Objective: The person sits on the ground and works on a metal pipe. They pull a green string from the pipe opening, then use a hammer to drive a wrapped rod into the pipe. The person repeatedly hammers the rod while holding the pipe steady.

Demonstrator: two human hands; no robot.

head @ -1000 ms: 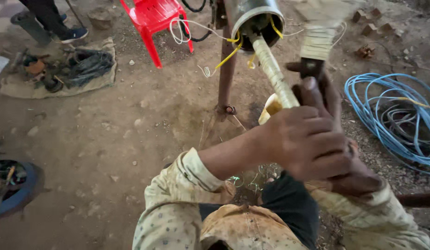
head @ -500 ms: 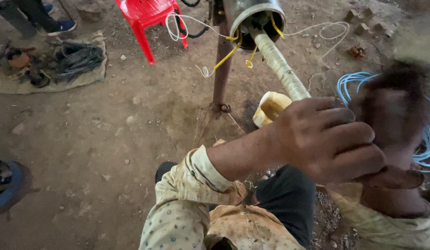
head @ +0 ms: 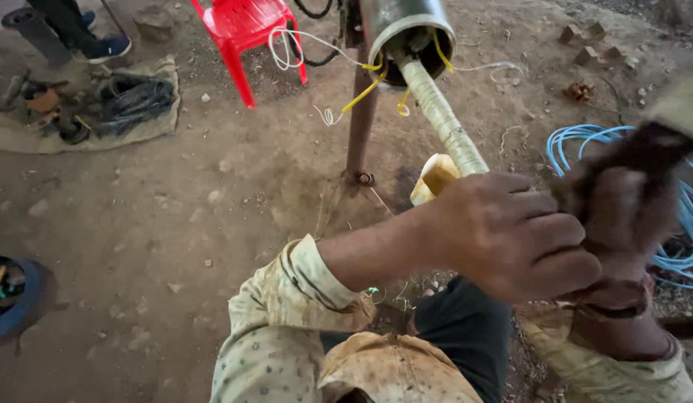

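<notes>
Below the steel cylinder, I close my left hand around the wrapped rod while my blurred right hand grips something dark, the next wrap needing steady tension.

Stained cream dotted shirt sleeves (cuffs rolled), dark trousers, 2 bare hands.

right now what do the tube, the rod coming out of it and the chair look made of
Tube: seemingly metal, dull grey sheen on a thin rim. Rod: core hidden, wrapped in pale spiral tape or cord. Chair: likely moulded plastic, uniform glossy red.
</notes>
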